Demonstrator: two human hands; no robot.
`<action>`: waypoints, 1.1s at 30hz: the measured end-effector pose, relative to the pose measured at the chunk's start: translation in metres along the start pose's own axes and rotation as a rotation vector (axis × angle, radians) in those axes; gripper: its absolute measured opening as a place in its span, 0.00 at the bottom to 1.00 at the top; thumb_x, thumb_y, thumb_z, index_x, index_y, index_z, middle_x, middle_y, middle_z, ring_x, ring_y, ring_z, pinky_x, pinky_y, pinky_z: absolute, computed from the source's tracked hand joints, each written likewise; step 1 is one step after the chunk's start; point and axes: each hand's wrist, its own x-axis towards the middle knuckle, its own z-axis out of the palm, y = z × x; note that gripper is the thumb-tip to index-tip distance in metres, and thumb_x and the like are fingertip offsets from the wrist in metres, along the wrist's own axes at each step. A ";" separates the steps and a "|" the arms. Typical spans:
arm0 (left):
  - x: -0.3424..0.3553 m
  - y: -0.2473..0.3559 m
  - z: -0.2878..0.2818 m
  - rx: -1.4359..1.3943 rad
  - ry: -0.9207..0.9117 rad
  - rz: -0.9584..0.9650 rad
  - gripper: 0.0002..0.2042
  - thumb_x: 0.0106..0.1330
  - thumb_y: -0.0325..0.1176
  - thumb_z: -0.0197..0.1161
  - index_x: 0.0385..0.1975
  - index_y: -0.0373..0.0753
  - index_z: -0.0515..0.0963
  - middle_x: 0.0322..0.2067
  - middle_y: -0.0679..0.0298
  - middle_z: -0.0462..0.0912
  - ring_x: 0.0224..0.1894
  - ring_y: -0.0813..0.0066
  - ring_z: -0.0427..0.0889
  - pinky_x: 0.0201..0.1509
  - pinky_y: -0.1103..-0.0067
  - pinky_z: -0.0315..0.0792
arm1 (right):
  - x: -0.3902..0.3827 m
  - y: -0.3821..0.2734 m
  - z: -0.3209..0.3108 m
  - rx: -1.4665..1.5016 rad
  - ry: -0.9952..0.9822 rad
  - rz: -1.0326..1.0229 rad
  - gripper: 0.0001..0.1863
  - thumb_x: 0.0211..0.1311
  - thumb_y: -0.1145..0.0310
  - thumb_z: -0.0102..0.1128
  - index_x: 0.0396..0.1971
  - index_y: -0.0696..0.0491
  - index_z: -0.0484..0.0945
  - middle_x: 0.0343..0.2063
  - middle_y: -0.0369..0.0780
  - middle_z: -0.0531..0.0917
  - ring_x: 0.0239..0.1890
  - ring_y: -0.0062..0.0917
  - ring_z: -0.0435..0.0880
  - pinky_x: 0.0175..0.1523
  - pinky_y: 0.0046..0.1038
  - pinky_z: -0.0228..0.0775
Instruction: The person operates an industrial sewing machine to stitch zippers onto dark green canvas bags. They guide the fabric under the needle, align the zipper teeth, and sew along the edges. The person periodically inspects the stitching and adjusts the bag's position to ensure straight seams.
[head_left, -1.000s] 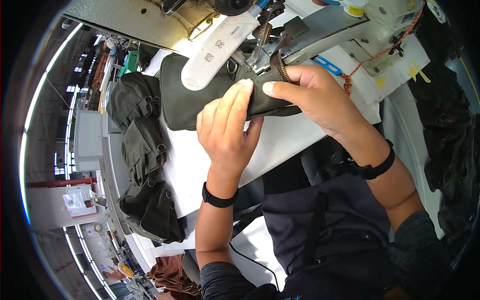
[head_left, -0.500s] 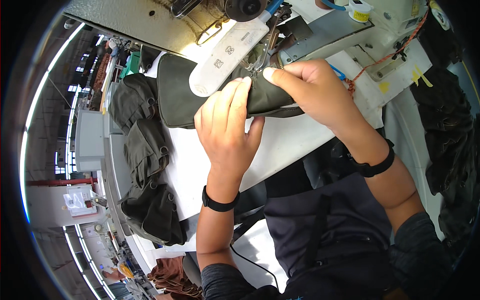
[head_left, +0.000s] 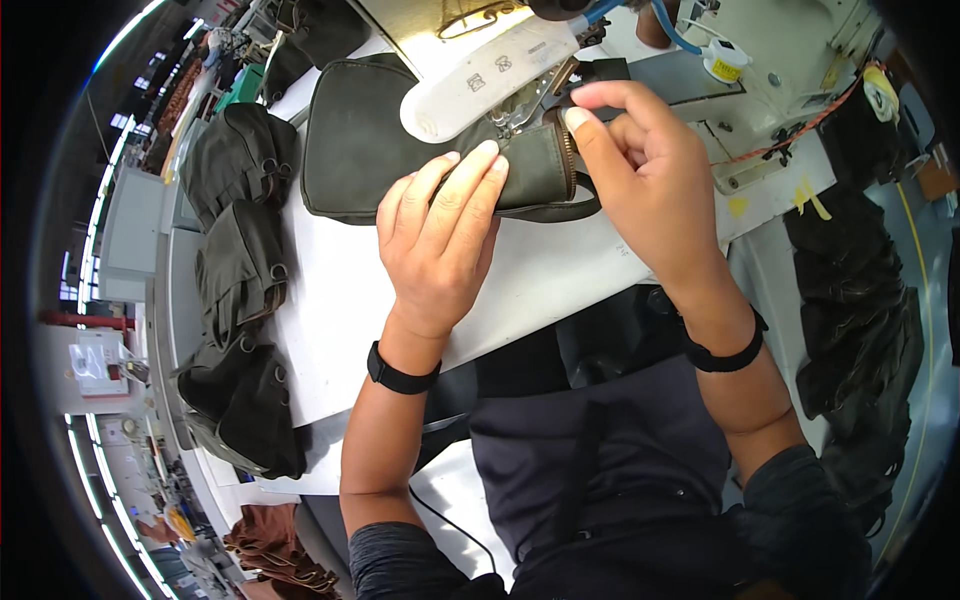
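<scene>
A dark olive fabric bag [head_left: 360, 150] lies under the sewing machine's needle area [head_left: 515, 120], with a brass-toothed zipper [head_left: 568, 160] at its right end and a strap-like loop [head_left: 550, 211] along its near side. My left hand [head_left: 440, 235] rests on the bag with its fingers stretched out flat, just nearer to me than the needle. Beside the zipper end, my right hand [head_left: 650, 170] has thumb and index finger slightly apart, the other fingers curled. I see nothing between them. The machine's pale rounded cover [head_left: 490, 80] overhangs the bag.
Several olive bags [head_left: 235, 265] are lined up along the left of the white table [head_left: 340, 330]. Brown pieces [head_left: 275, 550] lie at the lower left. A small white container [head_left: 724, 60] stands on the machine at upper right. Dark fabric pieces [head_left: 850, 330] hang at the right.
My right thumb and index finger have come away from the needle area toward the zipper end, which now shows. My left hand stays flat on the bag. The whole view has shifted.
</scene>
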 end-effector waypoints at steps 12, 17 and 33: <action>0.007 -0.007 -0.005 -0.043 -0.055 0.042 0.20 0.53 0.23 0.73 0.48 0.43 0.86 0.55 0.70 0.88 0.53 0.68 0.83 0.57 0.69 0.72 | 0.048 -0.002 -0.018 0.610 -0.459 0.402 0.15 0.73 0.70 0.55 0.49 0.62 0.85 0.15 0.26 0.68 0.16 0.09 0.60 0.23 0.19 0.52; 0.011 -0.013 -0.008 -0.084 -0.078 0.083 0.23 0.48 0.22 0.76 0.47 0.43 0.85 0.54 0.69 0.89 0.52 0.66 0.85 0.56 0.71 0.73 | 0.042 -0.001 -0.015 0.726 -0.406 0.461 0.12 0.72 0.68 0.55 0.32 0.57 0.84 0.12 0.26 0.64 0.14 0.10 0.56 0.21 0.20 0.48; 0.016 -0.014 -0.013 -0.111 -0.122 0.082 0.24 0.43 0.24 0.76 0.46 0.41 0.86 0.52 0.67 0.90 0.47 0.65 0.85 0.54 0.70 0.74 | 0.001 0.000 0.014 -0.197 -0.100 -0.094 0.12 0.74 0.69 0.64 0.52 0.56 0.84 0.26 0.36 0.86 0.27 0.10 0.78 0.34 0.20 0.71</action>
